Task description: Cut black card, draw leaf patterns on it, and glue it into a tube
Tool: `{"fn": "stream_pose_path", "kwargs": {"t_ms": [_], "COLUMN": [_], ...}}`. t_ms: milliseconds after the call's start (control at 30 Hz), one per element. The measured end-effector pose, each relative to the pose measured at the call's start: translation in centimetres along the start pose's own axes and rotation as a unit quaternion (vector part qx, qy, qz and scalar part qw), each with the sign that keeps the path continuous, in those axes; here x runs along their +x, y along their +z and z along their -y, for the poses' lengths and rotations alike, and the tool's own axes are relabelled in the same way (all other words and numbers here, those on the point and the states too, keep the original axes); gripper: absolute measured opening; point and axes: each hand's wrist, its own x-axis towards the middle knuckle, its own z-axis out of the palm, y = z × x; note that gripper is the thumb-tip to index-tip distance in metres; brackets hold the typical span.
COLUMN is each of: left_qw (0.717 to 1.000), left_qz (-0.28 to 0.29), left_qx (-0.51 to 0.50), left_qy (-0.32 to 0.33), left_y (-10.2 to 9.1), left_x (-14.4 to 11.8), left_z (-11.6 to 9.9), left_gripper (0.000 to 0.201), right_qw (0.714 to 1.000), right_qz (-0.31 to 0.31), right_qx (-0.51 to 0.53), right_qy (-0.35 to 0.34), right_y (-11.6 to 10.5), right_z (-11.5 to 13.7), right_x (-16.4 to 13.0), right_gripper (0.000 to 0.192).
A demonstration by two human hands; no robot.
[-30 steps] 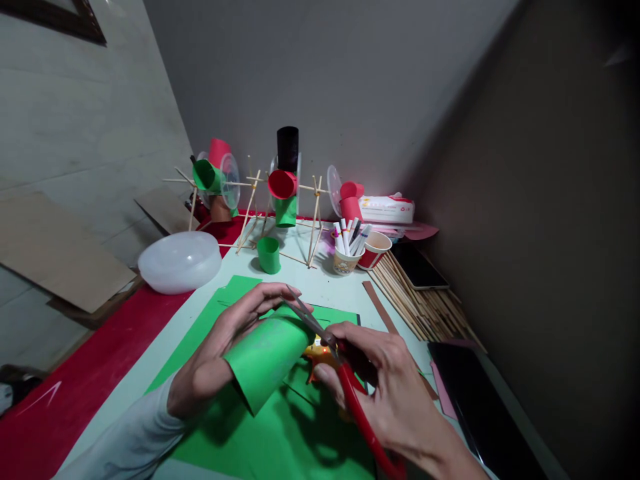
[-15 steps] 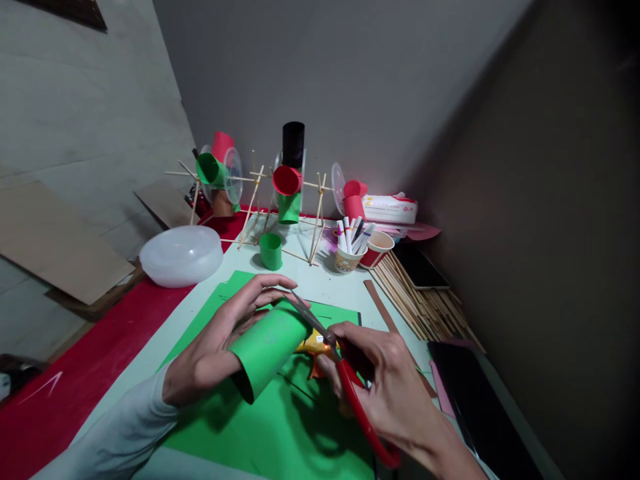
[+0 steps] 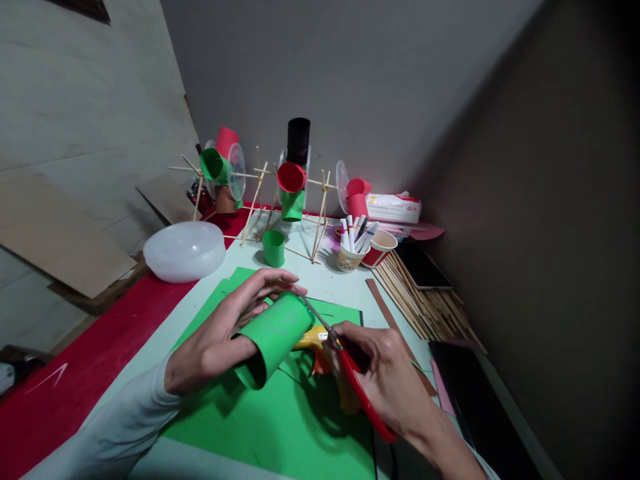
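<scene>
Rolled green paper tube [image 3: 273, 333] is held above the green sheet [image 3: 280, 420], left hand [image 3: 225, 333] fingers clamped around it. Red-handled scissors [image 3: 350, 373], gripped shut-fisted by the right hand [image 3: 385, 380], meet its far rim. Tube is judged light, thin and easily crushed; a loose wrap at mid-body is advised.

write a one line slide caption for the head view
Left hand holds green paper tube; right hand applies red scissors.

Left hand [image 3: 220, 340] around green paper tube [image 3: 273, 337], right hand [image 3: 387, 380] with red scissors [image 3: 357, 387], blades seemingly at its rim.
</scene>
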Motion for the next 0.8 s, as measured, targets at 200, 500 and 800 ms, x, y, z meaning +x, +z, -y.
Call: {"fn": "stream_pose_path", "kwargs": {"t_ms": [200,500,800], "left_qw": [0.997,0.965,0.955], "left_qz": [-0.039,-0.057,-0.028], "left_qx": [-0.049,-0.21,-0.258], "left_qy": [-0.039,-0.147,-0.143], "left_y": [0.4,1.7,2.5], "left_x": [0.2,0.4,0.4], "left_z": [-0.4,-0.9,0.5], "left_gripper": [0.06,0.046,0.045], "right_qw": [0.993,0.941,0.915], "right_qz": [-0.059,-0.086,-0.092], "right_qx": [0.078,0.31,0.383], "right_qy": [0.069,0.107,0.083], "right_y": [-0.4,-0.2,1.1], "right_z": [-0.3,0.3,0.1], "right_x": [0.9,1.3,0.8], "right_gripper": [0.031,0.036,0.039]}}
